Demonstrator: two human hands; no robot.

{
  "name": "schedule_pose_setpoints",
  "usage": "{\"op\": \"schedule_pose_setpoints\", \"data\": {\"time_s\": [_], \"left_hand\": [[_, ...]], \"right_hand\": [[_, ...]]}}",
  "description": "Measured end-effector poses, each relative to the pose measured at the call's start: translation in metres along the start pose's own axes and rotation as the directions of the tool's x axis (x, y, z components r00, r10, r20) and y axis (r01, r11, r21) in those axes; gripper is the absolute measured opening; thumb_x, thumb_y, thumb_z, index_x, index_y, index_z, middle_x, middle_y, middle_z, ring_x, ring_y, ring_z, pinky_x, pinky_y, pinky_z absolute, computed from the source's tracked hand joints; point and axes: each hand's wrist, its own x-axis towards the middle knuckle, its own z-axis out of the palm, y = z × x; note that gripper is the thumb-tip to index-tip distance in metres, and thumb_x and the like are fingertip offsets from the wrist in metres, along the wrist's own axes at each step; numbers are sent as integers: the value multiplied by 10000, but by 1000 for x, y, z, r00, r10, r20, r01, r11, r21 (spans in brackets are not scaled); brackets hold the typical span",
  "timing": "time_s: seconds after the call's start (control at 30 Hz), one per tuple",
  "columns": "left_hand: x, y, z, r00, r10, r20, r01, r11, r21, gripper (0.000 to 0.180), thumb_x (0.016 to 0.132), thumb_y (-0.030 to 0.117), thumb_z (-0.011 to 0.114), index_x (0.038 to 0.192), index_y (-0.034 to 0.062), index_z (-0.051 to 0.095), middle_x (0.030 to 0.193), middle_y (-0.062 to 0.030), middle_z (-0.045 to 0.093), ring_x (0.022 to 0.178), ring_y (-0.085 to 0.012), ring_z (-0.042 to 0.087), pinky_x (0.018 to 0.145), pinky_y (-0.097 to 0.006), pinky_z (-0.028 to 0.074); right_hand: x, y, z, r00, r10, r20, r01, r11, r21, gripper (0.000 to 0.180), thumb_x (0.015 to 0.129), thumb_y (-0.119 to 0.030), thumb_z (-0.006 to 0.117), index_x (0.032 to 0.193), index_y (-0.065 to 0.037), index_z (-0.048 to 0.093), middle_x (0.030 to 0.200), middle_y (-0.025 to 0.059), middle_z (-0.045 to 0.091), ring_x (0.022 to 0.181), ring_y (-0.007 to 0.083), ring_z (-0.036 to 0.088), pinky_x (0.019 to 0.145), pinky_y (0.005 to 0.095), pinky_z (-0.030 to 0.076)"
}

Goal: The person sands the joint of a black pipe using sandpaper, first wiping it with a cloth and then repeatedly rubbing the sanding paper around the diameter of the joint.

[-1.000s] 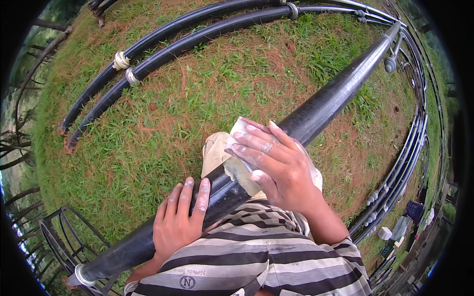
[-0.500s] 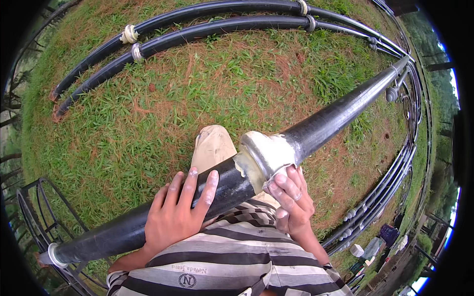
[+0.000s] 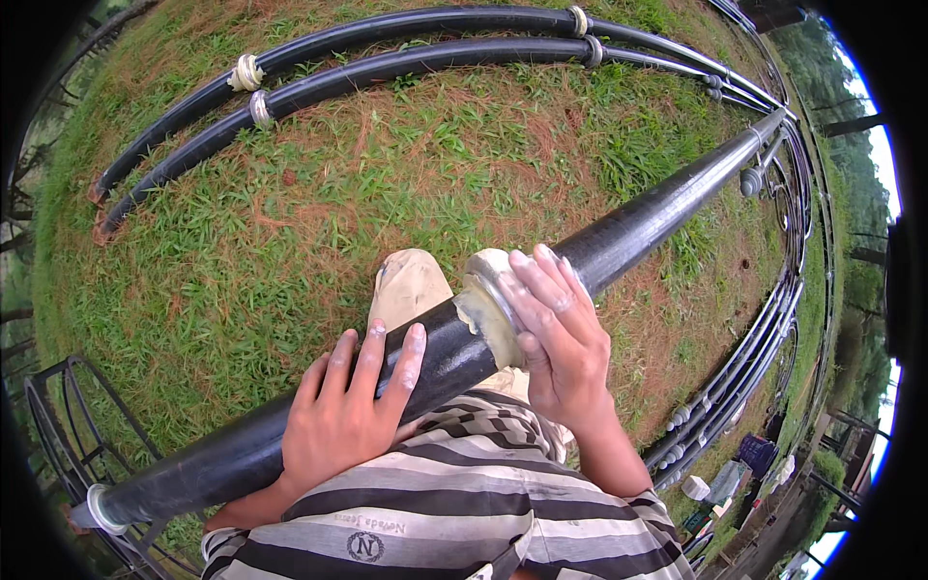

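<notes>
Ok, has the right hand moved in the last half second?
Yes. Against the pale collar on the black pipe, the right hand has moved upward, from its lower edge to partly covering it.

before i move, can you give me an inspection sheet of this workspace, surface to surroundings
Surface: grass strewn with brown needles
Job's things: black pipe across the lap, with a pale collar and a ragged cream patch beside it
Clutter: white block and dark blue crate at lower right; barred frame by the pipe's left end
Grippers: bare hands; left hand rests on the pipe, right hand lies over the collar, whitish smears on both
Cables: none identifiable; thin dark lines at far right are unclear
Surroundings: two more black pipes above, pipe bundle at right, trees at the edges
</notes>
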Motion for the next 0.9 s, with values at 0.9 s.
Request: {"op": "schedule_pose_setpoints", "data": {"time_s": [0.9], "left_hand": [[2, -1, 5, 997, -10, -76, 15, 998, 65, 583, 989, 271, 591, 1564, 208, 528, 1355, -183, 653, 1174, -350, 681, 942, -441, 565]], "right_hand": [[-9, -4, 14, 969, 167, -183, -147, 982, 121, 444, 985, -151, 687, 1359, 86, 656, 1345, 275, 695, 1296, 428, 662, 1181, 531, 418]]}}
